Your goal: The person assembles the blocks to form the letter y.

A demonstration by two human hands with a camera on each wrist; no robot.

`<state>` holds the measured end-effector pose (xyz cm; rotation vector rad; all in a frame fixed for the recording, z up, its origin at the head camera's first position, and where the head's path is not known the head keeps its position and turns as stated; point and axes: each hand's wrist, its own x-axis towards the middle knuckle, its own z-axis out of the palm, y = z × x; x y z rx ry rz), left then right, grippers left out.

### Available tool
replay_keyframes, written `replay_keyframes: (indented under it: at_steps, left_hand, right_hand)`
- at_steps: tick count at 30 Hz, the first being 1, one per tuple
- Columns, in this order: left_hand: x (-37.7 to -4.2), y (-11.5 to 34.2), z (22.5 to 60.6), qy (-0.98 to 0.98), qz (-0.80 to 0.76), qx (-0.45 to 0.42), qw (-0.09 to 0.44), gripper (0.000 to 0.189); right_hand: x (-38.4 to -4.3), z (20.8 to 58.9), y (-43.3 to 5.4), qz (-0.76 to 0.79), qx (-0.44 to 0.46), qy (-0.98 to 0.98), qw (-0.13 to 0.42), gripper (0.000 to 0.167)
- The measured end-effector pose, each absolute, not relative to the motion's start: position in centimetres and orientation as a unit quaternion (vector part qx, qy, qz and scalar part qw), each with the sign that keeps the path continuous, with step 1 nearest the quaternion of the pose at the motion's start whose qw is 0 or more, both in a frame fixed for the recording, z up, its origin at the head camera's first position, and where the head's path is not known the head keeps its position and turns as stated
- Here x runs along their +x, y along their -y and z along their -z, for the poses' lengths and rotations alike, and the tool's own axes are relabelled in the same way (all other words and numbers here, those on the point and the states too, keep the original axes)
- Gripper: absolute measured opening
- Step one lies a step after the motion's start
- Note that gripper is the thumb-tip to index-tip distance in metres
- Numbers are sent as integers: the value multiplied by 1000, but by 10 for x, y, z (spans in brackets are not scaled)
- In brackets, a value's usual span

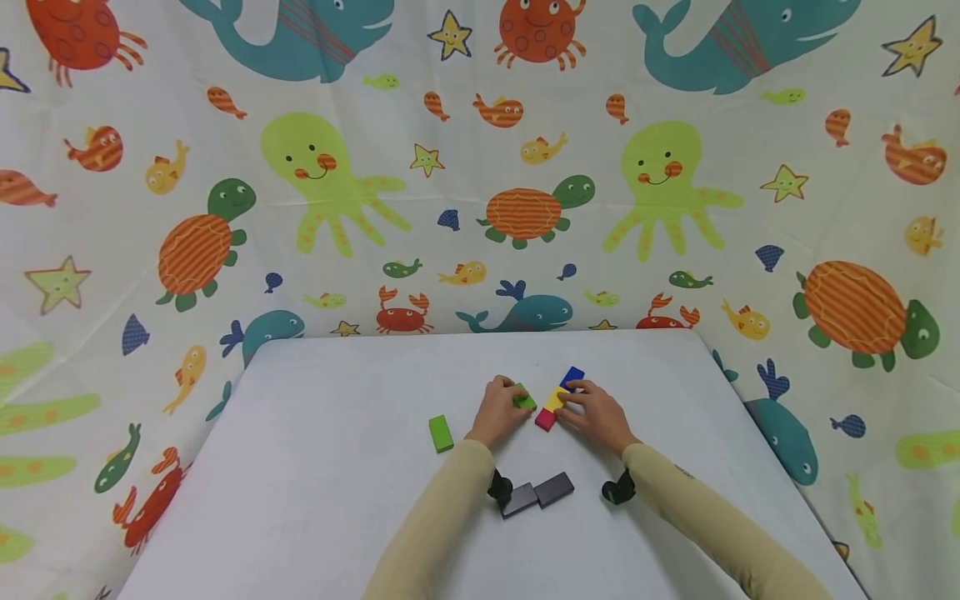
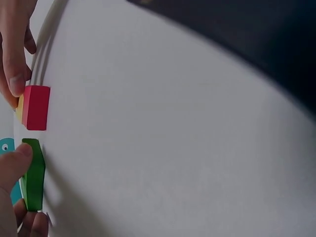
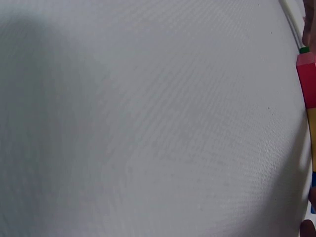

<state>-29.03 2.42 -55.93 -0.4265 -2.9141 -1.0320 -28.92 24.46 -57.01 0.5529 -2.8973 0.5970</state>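
Note:
In the head view my left hand (image 1: 498,412) pinches a light green block (image 1: 525,398) between thumb and fingers. The left wrist view shows the thumb on one face of this green block (image 2: 33,177). Just right of it, a red block (image 1: 546,419), a yellow block (image 1: 556,399) and a blue block (image 1: 572,377) form a slanting row. My right hand (image 1: 600,413) holds this row from its right side, its thumb by the yellow block and a finger over the blue one. A narrow gap separates the green block from the red block (image 2: 37,107) in the left wrist view.
Another green block (image 1: 441,434) lies left of my left hand. Two dark grey blocks (image 1: 555,489) lie end to end nearer me, partly behind the left wrist camera (image 1: 499,487). The white table (image 1: 300,467) backs onto a sea-animal curtain (image 1: 465,183).

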Motion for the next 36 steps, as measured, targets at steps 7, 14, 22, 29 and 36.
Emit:
replay_keyframes:
  at_steps: [7, 14, 22, 29, 36]
  left_hand:
    - [-288, -26, 557, 926, 354, -134, -5, 29]
    - [-288, -27, 560, 933, 333, -133, 4, 24]
    - [-287, -31, 559, 936, 332, -115, 13, 27]
    - [-284, -31, 557, 936, 331, -115, 20, 27]
    - [-283, -30, 557, 936, 329, -119, 23, 27]
  right_hand:
    - [-289, 569, -244, -200, 184, 960, 69, 40]
    - [-288, 571, -244, -197, 186, 960, 68, 40]
    - [-290, 570, -244, -204, 181, 960, 66, 40]
    - [-291, 571, -245, -205, 185, 959, 66, 40]
    - [-290, 571, -245, -207, 180, 960, 63, 40]
